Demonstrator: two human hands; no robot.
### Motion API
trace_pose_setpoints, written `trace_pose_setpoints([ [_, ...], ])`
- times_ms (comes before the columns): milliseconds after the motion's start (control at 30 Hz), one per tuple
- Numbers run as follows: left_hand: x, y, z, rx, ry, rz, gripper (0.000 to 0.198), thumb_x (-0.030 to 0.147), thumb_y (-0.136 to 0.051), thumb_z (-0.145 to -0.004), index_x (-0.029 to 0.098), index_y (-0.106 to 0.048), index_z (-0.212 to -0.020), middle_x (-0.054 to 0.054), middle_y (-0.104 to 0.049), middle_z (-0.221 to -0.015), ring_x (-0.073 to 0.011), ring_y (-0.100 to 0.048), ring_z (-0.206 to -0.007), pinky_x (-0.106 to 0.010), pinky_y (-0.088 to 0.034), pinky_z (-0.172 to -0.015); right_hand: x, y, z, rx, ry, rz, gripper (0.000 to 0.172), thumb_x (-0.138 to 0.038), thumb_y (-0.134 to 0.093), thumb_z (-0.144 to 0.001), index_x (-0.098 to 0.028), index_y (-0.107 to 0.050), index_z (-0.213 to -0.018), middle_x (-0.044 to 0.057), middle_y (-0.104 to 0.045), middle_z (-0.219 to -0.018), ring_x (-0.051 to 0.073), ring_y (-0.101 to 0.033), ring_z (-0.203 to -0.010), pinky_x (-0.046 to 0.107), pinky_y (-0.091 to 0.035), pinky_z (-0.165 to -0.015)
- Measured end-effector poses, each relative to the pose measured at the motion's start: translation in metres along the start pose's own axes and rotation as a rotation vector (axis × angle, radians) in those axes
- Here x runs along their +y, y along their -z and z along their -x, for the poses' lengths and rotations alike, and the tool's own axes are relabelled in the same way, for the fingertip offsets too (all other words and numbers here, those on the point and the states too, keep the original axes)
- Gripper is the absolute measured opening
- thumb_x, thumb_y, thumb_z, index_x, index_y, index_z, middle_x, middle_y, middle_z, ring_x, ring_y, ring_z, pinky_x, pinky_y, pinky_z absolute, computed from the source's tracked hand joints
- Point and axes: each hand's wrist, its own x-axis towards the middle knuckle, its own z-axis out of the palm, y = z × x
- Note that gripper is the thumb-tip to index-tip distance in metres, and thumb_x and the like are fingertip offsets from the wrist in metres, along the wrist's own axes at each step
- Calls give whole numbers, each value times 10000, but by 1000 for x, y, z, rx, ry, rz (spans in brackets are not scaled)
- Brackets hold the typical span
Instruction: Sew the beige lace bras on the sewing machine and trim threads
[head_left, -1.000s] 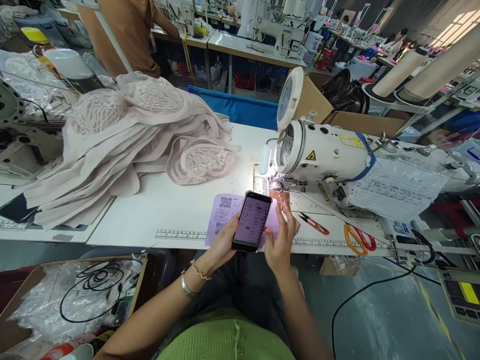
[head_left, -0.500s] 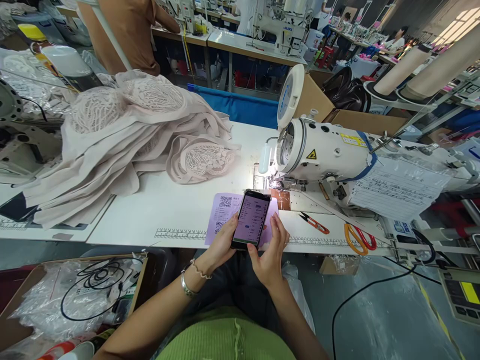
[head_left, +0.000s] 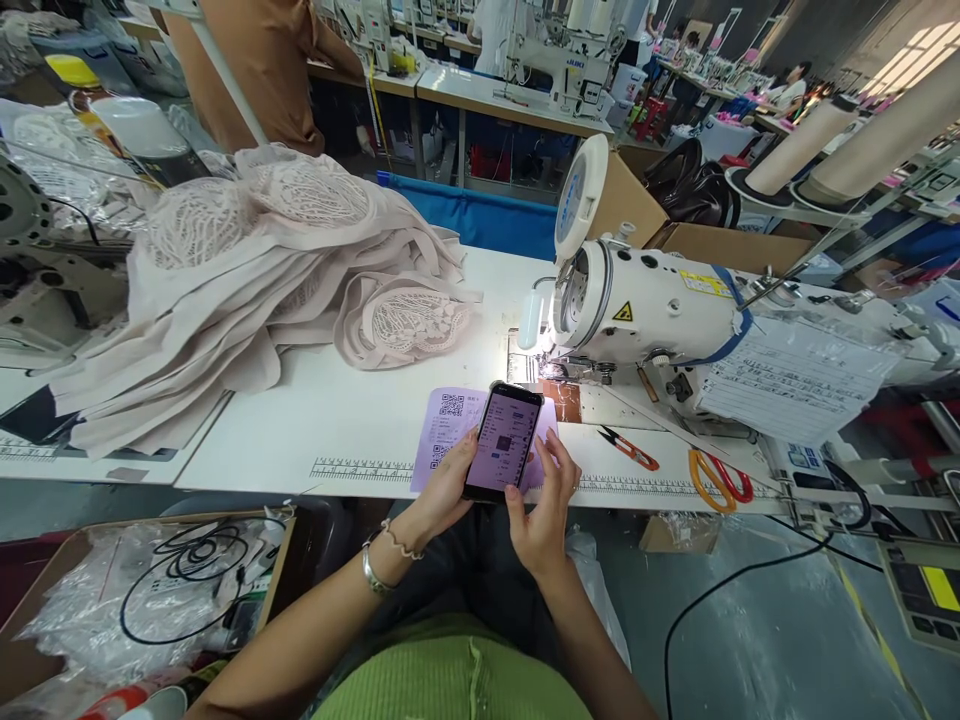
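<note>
My left hand (head_left: 439, 495) is wrapped round the lower left side of a black smartphone (head_left: 504, 441) with a lit pink screen, held over the front edge of the white sewing table (head_left: 352, 420). My right hand (head_left: 544, 505) cups the phone's lower right corner, its thumb on the bottom of the screen and the fingers loosely spread. Under the phone lies a lilac paper sheet (head_left: 448, 425) with QR codes. A white sewing machine (head_left: 645, 305) stands just beyond, its lamp lighting the needle plate.
A heap of beige lace fabric (head_left: 255, 270) covers the table's left half. Red thread snips (head_left: 628, 447) and orange-handled scissors (head_left: 720, 478) lie right of the phone. A cardboard box (head_left: 142, 590) with bagged cables sits at lower left. A person in brown (head_left: 247, 60) stands behind.
My right hand has come down from beside the phone's upper right edge to its lower right corner, and the thumb now rests on the screen. The phone's screen content has changed.
</note>
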Motion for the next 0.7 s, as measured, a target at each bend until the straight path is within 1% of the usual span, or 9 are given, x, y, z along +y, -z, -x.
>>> trace_pose_setpoints([
  [67, -3, 3, -2, 12, -8, -3, 582, 582, -816, -790, 196, -739, -1219, -109, -701, -1312, -342, -555, -1346, -470, -428, -1173, 0, 1, 2, -7, 28, 11, 500, -423, -404, -1055, -252, -412, -1525, 165, -442, -1502, 316, -476, -1330, 523, -393, -1047],
  [133, -4, 6, -3, 0, -7, 11, 586, 583, -807, -800, 188, -736, -1226, -113, -698, -1317, -338, -556, -1346, -468, -432, -1171, 0, 1, 3, -15, 59, 28, 477, -430, -363, -1069, -279, -451, -1512, 149, -422, -1521, 310, -483, -1315, 505, -391, -1037],
  [367, -2, 1, -1, -48, 27, 43, 582, 567, -806, -811, 173, -726, -1232, -133, -723, -1270, -352, -631, -1266, -491, -472, -1133, 2, 2, 4, -5, 116, 85, 525, -502, -241, -1084, -321, -533, -1482, 134, -408, -1536, 304, -499, -1280, 490, -390, -1006],
  [500, -1, -1, 1, -70, 46, 43, 623, 578, -798, -813, 159, -703, -1264, -154, -738, -1233, -360, -655, -1235, -503, -481, -1120, 3, 3, 4, -3, 131, 112, 542, -513, -228, -1081, -327, -600, -1429, 130, -416, -1525, 299, -506, -1263, 490, -391, -1002],
  [600, -1, 0, 1, -71, 42, 41, 632, 578, -791, -821, 152, -693, -1278, -162, -740, -1229, -363, -653, -1238, -506, -481, -1120, 3, 2, 4, -11, 116, 95, 541, -517, -239, -1080, -320, -623, -1405, 122, -416, -1532, 297, -491, -1266, 481, -381, -1008],
  [700, -1, 0, 0, -83, 39, 45, 620, 564, -779, -840, 167, -681, -1306, -155, -731, -1253, -359, -647, -1249, -507, -477, -1126, 2, 1, 5, -14, 110, 86, 533, -513, -243, -1081, -326, -598, -1432, 120, -402, -1548, 295, -483, -1268, 474, -374, -1011],
])
